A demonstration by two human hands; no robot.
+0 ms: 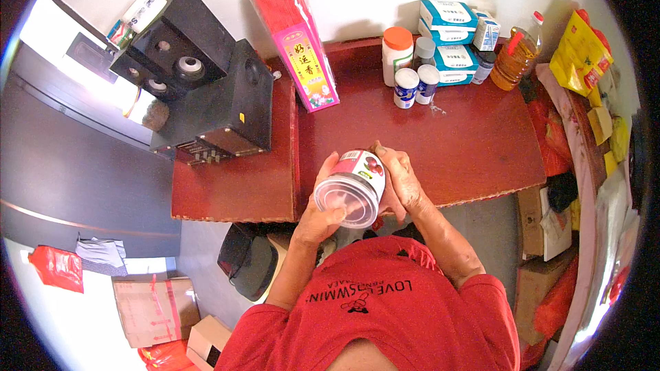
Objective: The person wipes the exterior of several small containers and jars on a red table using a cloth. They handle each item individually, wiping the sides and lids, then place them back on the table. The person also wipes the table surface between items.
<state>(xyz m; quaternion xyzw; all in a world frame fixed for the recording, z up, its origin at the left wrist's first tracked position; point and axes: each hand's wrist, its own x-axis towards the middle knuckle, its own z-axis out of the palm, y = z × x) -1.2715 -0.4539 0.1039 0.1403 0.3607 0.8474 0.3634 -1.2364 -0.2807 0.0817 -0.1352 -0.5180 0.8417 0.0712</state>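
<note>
A jar (368, 170) with a white and red fruit label is held between my two hands, just in front of the desk's near edge. It is tilted so that its clear plastic lid (355, 207) faces toward me. My left hand (317, 217) grips the left side, with the thumb near the lid's rim. My right hand (404, 177) is wrapped around the right side, fingers curled behind and under the jar. The far fingers of both hands are partly hidden. What the jar contains cannot be made out.
On the red desk (405, 141) stand black speakers (234, 110) at left and a tall pink packet of incense sticks (306, 62). White bottles (405, 88), stacked blue-white boxes (454, 62) and an oil bottle (512, 62) stand at the back right. A black chair (251, 261) is below left.
</note>
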